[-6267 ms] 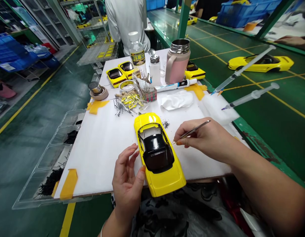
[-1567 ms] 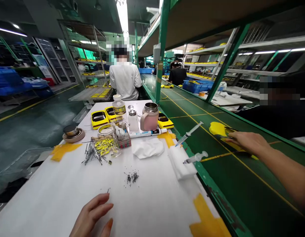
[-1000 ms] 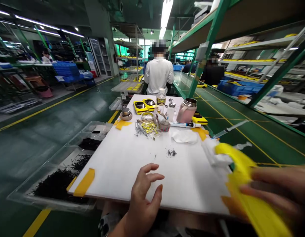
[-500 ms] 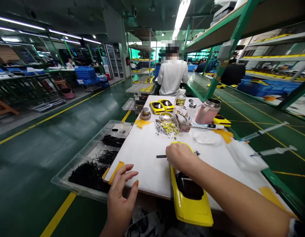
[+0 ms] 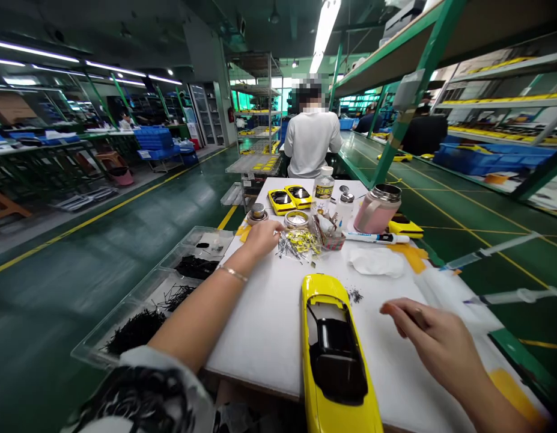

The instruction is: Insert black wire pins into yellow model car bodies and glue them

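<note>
A yellow model car body with a black roof lies on the white tabletop, its near end toward me. My left hand reaches across to the far left, beside a pile of small silver and yellow parts. Its fingers are bent and close together; what they hold, if anything, is hidden. To the right of the car body my right hand is raised with curled fingers and touches neither it nor the dark crumbs. Whether something small sits in its fingers I cannot make out.
Two yellow car bodies, a clear bottle, a pink flask, a marker and white tissue stand or lie farther back. Syringes rest at right. Trays of black parts sit left. A person sits ahead.
My right hand has left the car body and moved right. My left hand has moved from the near left edge forward to the small parts. The dark strip by the right hand no longer shows there.
</note>
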Available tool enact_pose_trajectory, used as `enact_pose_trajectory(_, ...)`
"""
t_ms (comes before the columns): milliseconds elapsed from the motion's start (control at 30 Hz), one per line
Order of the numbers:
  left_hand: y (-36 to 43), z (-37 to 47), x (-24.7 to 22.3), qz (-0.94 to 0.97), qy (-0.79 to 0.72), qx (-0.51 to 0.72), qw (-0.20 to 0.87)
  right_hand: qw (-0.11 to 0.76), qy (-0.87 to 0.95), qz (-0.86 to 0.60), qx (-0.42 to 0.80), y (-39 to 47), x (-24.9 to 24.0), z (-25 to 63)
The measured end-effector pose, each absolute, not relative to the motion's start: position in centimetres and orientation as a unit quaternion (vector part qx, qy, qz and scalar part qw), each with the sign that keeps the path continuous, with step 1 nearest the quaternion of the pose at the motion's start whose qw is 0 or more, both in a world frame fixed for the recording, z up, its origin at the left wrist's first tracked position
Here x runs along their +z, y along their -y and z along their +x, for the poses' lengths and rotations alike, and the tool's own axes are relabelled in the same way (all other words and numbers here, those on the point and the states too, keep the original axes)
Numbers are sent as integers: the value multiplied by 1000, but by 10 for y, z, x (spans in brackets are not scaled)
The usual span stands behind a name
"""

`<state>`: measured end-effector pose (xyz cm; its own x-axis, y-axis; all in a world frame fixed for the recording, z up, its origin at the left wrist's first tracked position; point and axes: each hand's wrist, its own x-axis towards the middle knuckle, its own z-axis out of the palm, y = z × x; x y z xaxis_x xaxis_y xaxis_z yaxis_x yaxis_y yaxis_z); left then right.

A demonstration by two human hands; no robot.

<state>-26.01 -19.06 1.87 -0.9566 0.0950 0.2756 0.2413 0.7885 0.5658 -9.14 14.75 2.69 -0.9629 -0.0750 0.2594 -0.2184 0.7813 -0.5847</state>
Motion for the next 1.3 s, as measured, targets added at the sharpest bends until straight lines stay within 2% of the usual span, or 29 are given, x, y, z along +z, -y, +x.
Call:
enact_pose_trajectory(100,176,-303,14,-76,955,-270,96,212,919,-57,327,-174,-1,-79)
enact_pose_trajectory(200,166,-319,10,-71,963,-245,84,254,900,-127,331,-183,-15,-76)
enact_pose_trajectory(400,155,-294,17,-188,955,-228,0,219,904,-36,365,-181,-17,-87)
enact_pose_trajectory(500,148,-274,23,-264,941,-204,-58,220,902,-43,368,-184,-17,-89)
enact_pose_trajectory(567,140,-265,23,-277,944,-172,-57,220,903,-64,362,-186,-16,-89)
enact_pose_trajectory(767,122,-258,17,-241,966,-96,4,211,887,-92,401,-180,-15,-84)
enact_pose_trajectory(967,155,-258,20,-130,986,-98,28,206,889,-97,398,-180,-17,-79)
enact_pose_trajectory(1100,178,-255,8,-59,993,-106,-1,195,893,-86,396,-186,-18,-84)
enact_pose_trajectory(1300,173,-259,-8,-21,990,-140,-20,220,881,-68,413,-176,-11,-85)
